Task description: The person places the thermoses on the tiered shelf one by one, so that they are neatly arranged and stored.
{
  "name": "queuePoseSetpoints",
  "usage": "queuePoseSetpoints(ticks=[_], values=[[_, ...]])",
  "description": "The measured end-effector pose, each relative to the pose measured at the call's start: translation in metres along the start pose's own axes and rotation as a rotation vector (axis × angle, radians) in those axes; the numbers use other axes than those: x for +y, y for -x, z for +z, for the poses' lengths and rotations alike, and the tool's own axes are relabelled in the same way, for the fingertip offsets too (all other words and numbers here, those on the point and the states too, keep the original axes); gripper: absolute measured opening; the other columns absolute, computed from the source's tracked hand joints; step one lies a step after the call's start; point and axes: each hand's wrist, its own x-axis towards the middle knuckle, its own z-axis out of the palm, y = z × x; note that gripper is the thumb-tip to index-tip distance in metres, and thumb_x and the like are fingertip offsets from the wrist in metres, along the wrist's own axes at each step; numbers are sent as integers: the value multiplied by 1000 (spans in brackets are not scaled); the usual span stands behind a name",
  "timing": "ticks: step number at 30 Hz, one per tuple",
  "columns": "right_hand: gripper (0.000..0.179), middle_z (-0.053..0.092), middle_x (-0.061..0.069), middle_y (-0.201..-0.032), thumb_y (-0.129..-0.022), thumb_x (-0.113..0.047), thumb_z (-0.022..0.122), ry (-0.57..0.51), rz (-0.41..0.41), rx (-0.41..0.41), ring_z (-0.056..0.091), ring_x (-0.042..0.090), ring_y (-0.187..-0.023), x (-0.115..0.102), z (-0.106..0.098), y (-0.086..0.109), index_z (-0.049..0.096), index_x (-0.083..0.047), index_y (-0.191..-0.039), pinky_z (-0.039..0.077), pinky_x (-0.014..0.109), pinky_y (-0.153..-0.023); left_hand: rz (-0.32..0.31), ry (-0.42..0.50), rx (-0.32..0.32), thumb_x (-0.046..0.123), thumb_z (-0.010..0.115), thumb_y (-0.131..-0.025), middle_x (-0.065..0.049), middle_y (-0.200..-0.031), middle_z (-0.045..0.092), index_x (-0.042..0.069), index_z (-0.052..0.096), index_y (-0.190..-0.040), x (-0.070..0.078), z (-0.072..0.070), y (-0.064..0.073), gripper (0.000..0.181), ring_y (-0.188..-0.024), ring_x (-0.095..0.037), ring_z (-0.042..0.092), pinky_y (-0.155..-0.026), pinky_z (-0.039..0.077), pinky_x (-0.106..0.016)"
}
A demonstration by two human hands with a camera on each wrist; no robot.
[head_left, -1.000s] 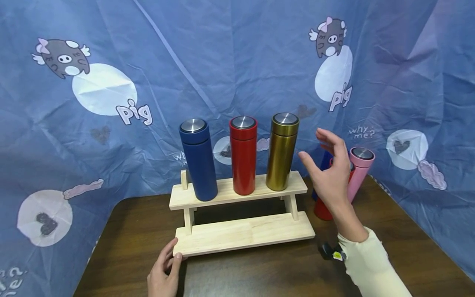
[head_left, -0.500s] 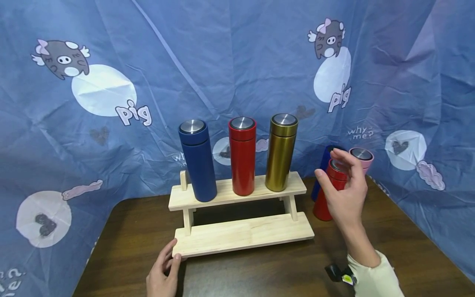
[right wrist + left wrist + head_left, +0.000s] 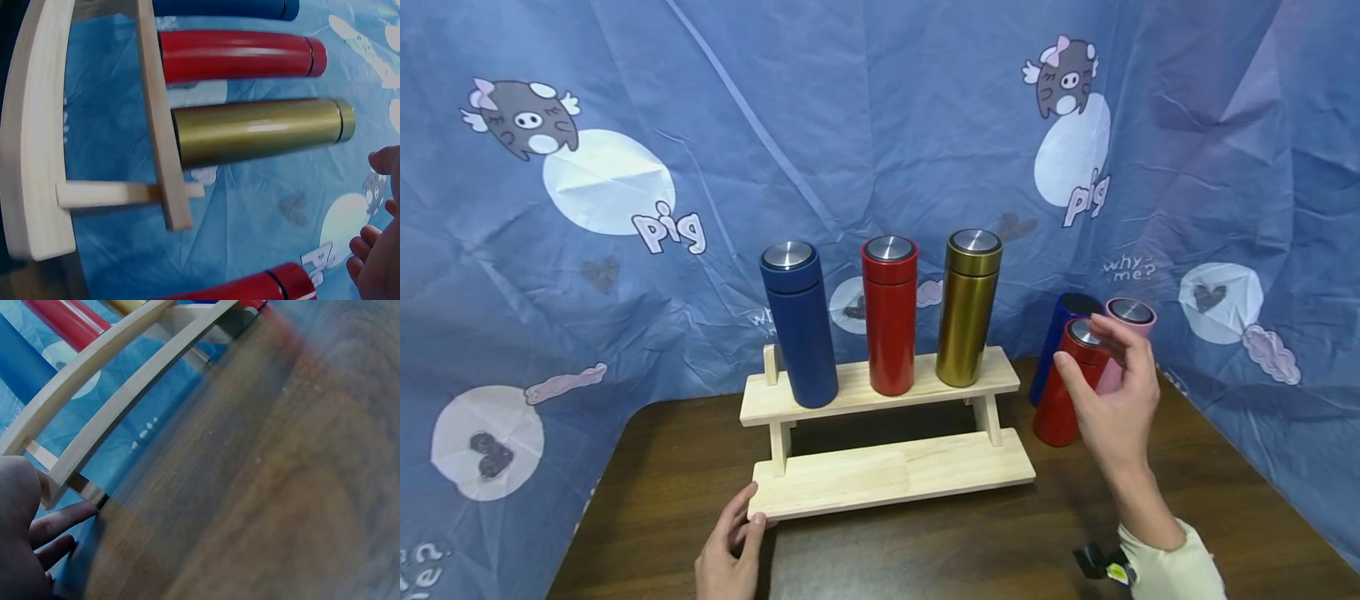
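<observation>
A two-tier wooden display stand [image 3: 891, 479] carries a dark blue thermos bottle [image 3: 803, 342], a red thermos bottle [image 3: 892, 325] and a gold thermos bottle [image 3: 967, 317] upright on its upper shelf. My left hand [image 3: 730, 550] holds the lower shelf's front left corner between thumb and fingers. At the right, my right hand [image 3: 1116, 408] is spread beside a second red thermos [image 3: 1063, 400], thumb and fingers apart near its lid. The right wrist view has this hand [image 3: 381, 244] at the edge, clear of that red bottle [image 3: 250, 290].
Behind the second red bottle stand another blue thermos [image 3: 1052, 350] and a pink thermos [image 3: 1131, 312], partly hidden by it and the hand. A blue patterned cloth [image 3: 775, 125] hangs at the back and sides of the brown wooden table [image 3: 880, 558].
My right hand has moved right and down from beside the gold bottle to the second red bottle, which now shows more fully. The left hand stays at the stand's corner.
</observation>
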Motion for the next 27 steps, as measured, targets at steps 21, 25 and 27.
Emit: queuePoseSetpoints(ticks=[21, 25, 27], values=[[56, 51, -24, -130, -85, -5, 92, 178, 142, 65, 50, 1, -121, 54, -11, -2, 73, -1, -137, 39, 23, -102, 62, -29, 26, 14, 71, -109, -18, -125, 81, 17, 67, -152, -3, 2, 0, 44, -109, -23, 81, -107, 47, -55], [57, 47, -26, -126, -87, -10, 92, 188, 196, 60, 53, 6, -115, 63, -9, 2, 71, -2, -139, 39, 25, -99, 62, -45, 32, 14, 71, -109, -16, -125, 82, 19, 68, -152, -4, 2, -1, 44, -105, -12, 80, -102, 46, -31], [58, 47, -24, -123, -87, -11, 92, 186, 219, 57, 53, 5, -113, 67, -8, 4, 71, -4, -140, 40, 25, -97, 64, -48, 34, 15, 72, -109, -15, -125, 82, 19, 68, -152, -4, 2, 0, 44, -103, -7, 79, -98, 43, -23]])
